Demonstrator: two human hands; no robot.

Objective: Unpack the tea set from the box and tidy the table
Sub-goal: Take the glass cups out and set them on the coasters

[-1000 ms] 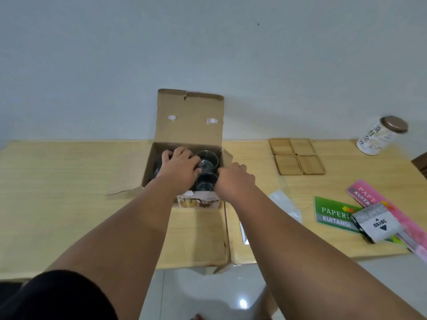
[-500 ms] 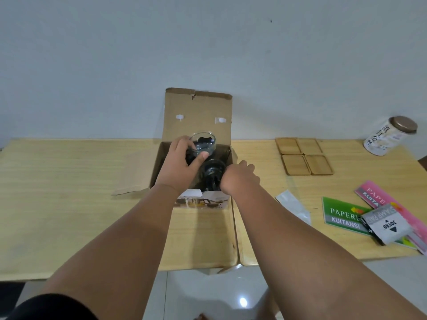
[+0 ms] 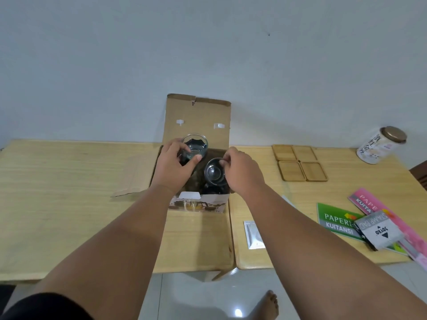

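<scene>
**Inspector:** While both arms are reaching over the near edge of the wooden table [image 3: 69, 204], the left hand [image 3: 172, 167] is gripping a clear glass cup [image 3: 194, 146] by its side, thumb in front and fingers behind, and is holding it upright above the open cardboard box [image 3: 198, 205].

**Clerk:** And the other hand?

**Inspector:** The right hand [image 3: 240, 169] is pinching the rim of a second glass cup [image 3: 214, 170], which is sitting lower, at the box mouth and tilting toward the camera. Whether it is clear of the box, I cannot tell.

**Clerk:** Where is the box standing?

**Inspector:** It is standing toward the far edge, just left of the seam where the two tabletops are meeting, with its lid flap [image 3: 197, 116] rising against the wall and a side flap lying flat to the left. Dark contents are showing inside, too dim to identify.

**Clerk:** Anything else on the surface?

**Inspector:** Four wooden coasters [image 3: 299, 162] are lying in a square near the far edge on the right tabletop. A lidded jar [image 3: 381, 144] is standing at the far right corner. A green receipt pad [image 3: 335, 221], a pink pad [image 3: 379, 211] and a stamp pad packet [image 3: 379, 229] are overlapping near the right edge. A silver sachet [image 3: 253, 234] is lying toward the near edge, partly under the right forearm.
</scene>
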